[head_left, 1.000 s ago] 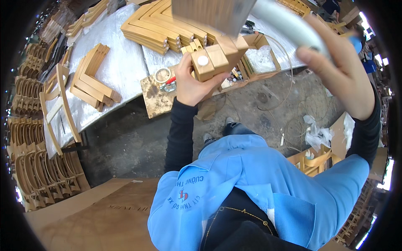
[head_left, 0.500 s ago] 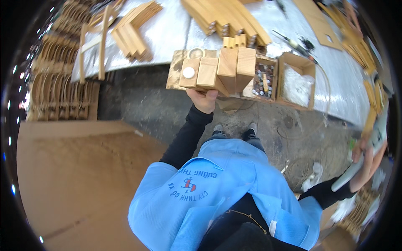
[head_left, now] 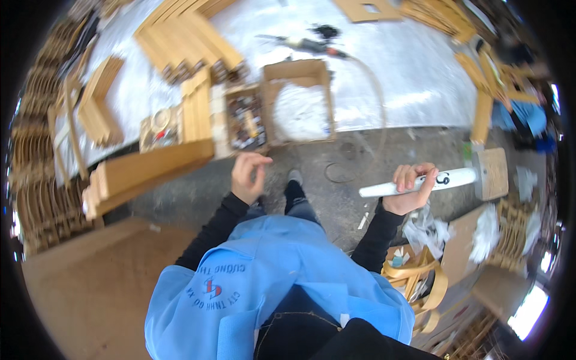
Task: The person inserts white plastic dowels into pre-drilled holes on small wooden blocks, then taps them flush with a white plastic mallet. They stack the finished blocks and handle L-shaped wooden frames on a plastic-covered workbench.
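We had the mallet (head_left: 465, 176) out to our right, over the floor (head_left: 312, 207), our right grip (head_left: 410, 201) wrapped around its white handle (head_left: 454, 179).
We judged its blocky wooden head (head_left: 494, 174) hard and heavy, the handle stiff and perhaps slick, best held firmly mid-length; our left grip (head_left: 246, 178) hung loosely parted, nothing visible in it, near the wooden pieces (head_left: 156, 168) along the edge of the tabletop (head_left: 420, 90).

Smooth white handle (head_left: 459, 178) in the right hand (head_left: 411, 188)!
Matt wooden pieces (head_left: 150, 171) left of the left hand (head_left: 247, 178), glossy plastic sheeting (head_left: 360, 102) ahead; beyond the right hand, a mallet head (head_left: 494, 174), apparently wood.
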{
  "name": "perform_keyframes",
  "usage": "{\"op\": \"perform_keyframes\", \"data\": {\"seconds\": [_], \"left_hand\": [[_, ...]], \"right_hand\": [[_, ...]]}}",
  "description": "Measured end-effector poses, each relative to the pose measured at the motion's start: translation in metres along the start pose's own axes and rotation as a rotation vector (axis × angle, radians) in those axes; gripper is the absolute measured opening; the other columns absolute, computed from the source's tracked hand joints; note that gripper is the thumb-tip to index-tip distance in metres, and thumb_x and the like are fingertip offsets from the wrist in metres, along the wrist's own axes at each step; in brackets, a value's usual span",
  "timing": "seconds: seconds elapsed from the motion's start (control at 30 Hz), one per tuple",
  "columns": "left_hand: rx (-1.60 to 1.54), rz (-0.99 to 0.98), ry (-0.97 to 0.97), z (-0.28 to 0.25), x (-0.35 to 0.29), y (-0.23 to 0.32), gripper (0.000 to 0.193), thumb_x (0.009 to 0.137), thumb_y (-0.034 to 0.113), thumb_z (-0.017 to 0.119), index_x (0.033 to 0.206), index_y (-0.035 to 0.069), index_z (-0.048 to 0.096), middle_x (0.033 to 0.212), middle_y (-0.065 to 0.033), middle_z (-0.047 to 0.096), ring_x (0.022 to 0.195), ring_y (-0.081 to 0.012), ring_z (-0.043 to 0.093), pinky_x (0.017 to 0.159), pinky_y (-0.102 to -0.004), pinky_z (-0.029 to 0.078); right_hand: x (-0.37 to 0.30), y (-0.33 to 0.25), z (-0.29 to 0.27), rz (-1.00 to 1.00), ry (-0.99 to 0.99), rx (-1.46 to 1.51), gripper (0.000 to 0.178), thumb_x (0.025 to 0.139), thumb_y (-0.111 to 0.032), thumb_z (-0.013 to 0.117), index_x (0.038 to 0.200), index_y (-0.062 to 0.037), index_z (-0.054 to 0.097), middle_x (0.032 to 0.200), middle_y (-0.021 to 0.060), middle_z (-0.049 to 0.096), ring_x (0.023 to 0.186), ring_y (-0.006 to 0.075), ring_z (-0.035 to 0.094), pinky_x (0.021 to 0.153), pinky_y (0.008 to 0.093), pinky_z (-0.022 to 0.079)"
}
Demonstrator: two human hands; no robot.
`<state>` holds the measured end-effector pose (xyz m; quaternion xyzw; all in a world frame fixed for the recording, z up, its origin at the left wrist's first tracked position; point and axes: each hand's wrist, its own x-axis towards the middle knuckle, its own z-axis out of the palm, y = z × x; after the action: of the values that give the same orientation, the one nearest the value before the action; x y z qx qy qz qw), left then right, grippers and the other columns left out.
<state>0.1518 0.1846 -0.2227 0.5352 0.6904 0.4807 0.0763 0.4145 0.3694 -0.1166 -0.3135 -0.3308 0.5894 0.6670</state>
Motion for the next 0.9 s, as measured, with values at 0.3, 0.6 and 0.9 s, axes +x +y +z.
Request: {"op": "perform_keyframes", "data": {"seconds": [0.3,0.6,0.9], "left_hand": [[0.58,0.005,-0.443,0.155,0.118,-0.079,0.017,0.08,0.007,0.062,0.096,0.009,0.068,0.101,-0.0175,0.063,0.097,-0.0371,0.062,0.082,-0.0458,0.052],[0.631,-0.05,-0.71,0.144,0.126,-0.049,0.021,0.08,0.023,0.075,0.098,0.011,0.072,0.103,-0.0141,0.067,0.099,-0.0351,0.065,0.084,-0.0445,0.055],[0.376,0.108,-0.736,0.142,0.134,-0.087,0.023,0.078,0.026,0.076,0.093,0.009,0.074,0.092,-0.0128,0.071,0.087,-0.0319,0.069,0.079,-0.0418,0.055]], "right_hand": [[0.014,-0.062,-0.062,-0.557,0.082,-0.172,0.021,0.097,-0.023,0.056,0.098,-0.0036,0.048,0.067,0.0064,0.049,0.06,0.0183,0.053,0.064,0.0376,0.048],[-0.019,-0.087,-0.137,-0.606,0.396,-0.367,0.013,0.096,-0.014,0.055,0.096,-0.0018,0.05,0.069,0.0079,0.053,0.065,0.0187,0.057,0.074,0.0389,0.051],[-0.043,-0.056,-0.083,-0.018,0.145,-0.122,0.017,0.095,-0.016,0.06,0.087,-0.0024,0.052,0.061,0.0059,0.049,0.051,0.0158,0.052,0.052,0.0317,0.046]]}}
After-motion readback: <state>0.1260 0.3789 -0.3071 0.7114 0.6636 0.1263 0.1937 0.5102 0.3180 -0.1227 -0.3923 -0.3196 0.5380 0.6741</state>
